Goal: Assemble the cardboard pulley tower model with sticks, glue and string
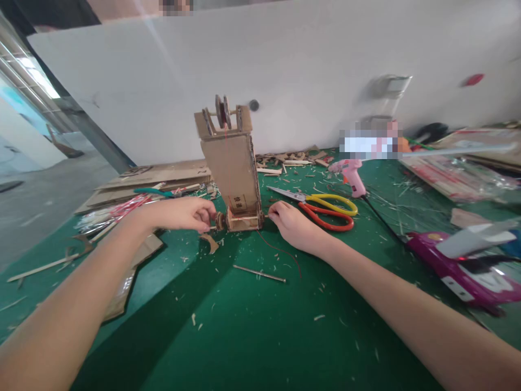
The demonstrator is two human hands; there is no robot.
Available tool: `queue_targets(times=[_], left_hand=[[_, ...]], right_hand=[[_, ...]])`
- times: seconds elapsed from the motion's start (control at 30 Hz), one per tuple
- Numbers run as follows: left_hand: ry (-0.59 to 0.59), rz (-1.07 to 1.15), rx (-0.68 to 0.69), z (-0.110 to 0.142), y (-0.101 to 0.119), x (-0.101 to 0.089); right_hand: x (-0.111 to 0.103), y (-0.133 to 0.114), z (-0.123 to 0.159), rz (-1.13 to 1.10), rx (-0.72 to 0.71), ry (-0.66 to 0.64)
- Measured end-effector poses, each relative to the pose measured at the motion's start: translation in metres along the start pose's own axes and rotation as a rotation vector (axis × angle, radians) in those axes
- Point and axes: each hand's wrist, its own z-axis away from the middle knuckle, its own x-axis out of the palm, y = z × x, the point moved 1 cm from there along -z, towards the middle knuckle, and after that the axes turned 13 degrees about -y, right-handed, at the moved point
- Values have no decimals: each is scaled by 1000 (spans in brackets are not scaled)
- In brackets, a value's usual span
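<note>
A tall cardboard model [234, 168] stands upright on the green table, with a cardboard pulley wheel [222, 112] on its top. A red string [280, 251] comes out at its base and trails over the table. Low on its left side sits a round cardboard wheel [220, 221], and my left hand [191, 214] is closed at a thin wooden stick beside that wheel. On the other side my right hand [287, 220] pinches the stick end that juts from the base. A curved cardboard scrap [210, 244] lies below my left fingers.
Scissors [321, 208] with yellow and red handles lie right of my right hand. Behind them is a pink glue gun [352, 176]; a purple device [459, 266] stands far right. A nail [260, 273] lies in front. Cardboard sheets [171, 176] and wood scraps lie left and behind.
</note>
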Motion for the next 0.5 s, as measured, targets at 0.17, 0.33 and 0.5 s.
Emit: queue_targets(times=[0.17,0.33,0.5], left_hand=[[11,-28,-66,10,-4,-6],[52,-38,-34,4,-13,-7],[96,-70,18,0,-19,-9]], right_hand=[[-2,-2,1,10,-7,-12],[-3,-1,6,-34,-23,20],[-5,-3,8,-15,-87,44]])
